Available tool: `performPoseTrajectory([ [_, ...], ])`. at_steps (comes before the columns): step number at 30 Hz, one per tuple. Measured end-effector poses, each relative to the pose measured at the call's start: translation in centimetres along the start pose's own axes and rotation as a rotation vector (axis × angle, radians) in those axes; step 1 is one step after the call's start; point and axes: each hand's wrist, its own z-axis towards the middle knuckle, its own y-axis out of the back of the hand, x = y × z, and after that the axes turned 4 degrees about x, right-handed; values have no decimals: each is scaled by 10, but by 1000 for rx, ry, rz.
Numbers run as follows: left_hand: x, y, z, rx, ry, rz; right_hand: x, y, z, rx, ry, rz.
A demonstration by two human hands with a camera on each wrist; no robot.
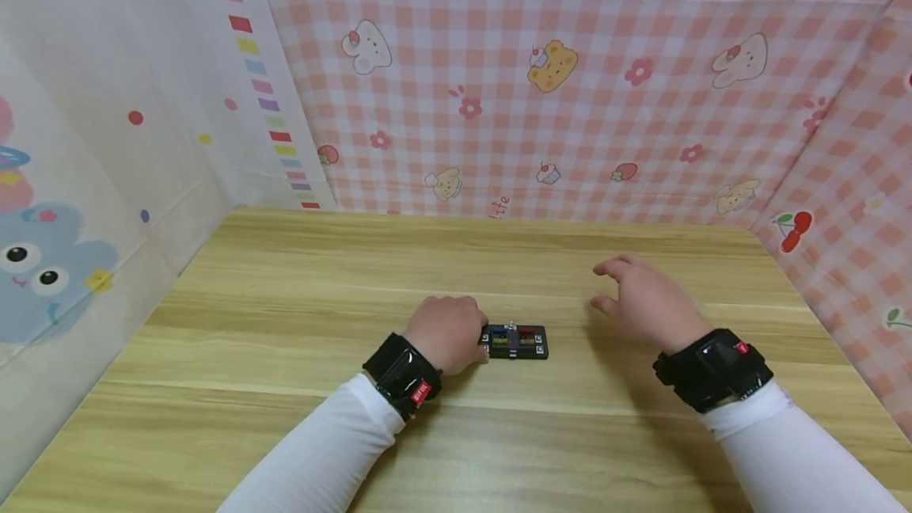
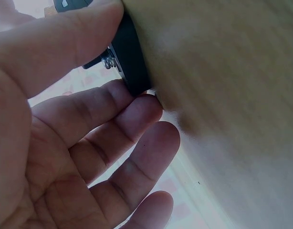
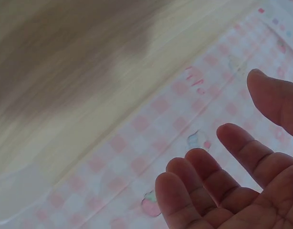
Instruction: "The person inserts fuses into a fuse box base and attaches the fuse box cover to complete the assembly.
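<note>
A small black fuse block point(image 1: 529, 352) lies on the wooden table, with blue, yellow-green, red and brown blade fuses in its middle and metal screw terminals at its ends. My left hand point(image 1: 447, 335) pinches its left end between thumb and fingers. Seen from the left wrist, the thumb point(image 2: 60, 43) lies over the top of the block point(image 2: 133, 59), the index finger bears on its side, and the other fingers are loosely bent by the tabletop. To the right of the block, my right hand point(image 1: 651, 303) hovers over the table, holding nothing, its fingers point(image 3: 208, 171) loosely bent and thumb spread.
The light wooden tabletop point(image 1: 321, 260) runs back to a pink checked cloth point(image 1: 456, 125). White printed cloth point(image 1: 171, 77) hangs along the left, and more checked cloth point(image 1: 848, 275) closes off the right. Black straps point(image 1: 712, 370) sit around both wrists.
</note>
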Motion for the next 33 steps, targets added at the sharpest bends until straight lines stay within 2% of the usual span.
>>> performPoseTrajectory([
  [7, 0, 0, 0, 1, -1, -2, -30, 11, 4, 42, -27, -39],
  [17, 0, 1, -1, 4, -2, -2, -71, 20, 7, 95, -112, -58],
  [26, 0, 1, 0, 20, 4, 3, -92, 22, 5, 148, -183, -10],
  [33, 0, 1, 0, 21, 8, -2, -103, 20, 4, 156, -187, -15],
])
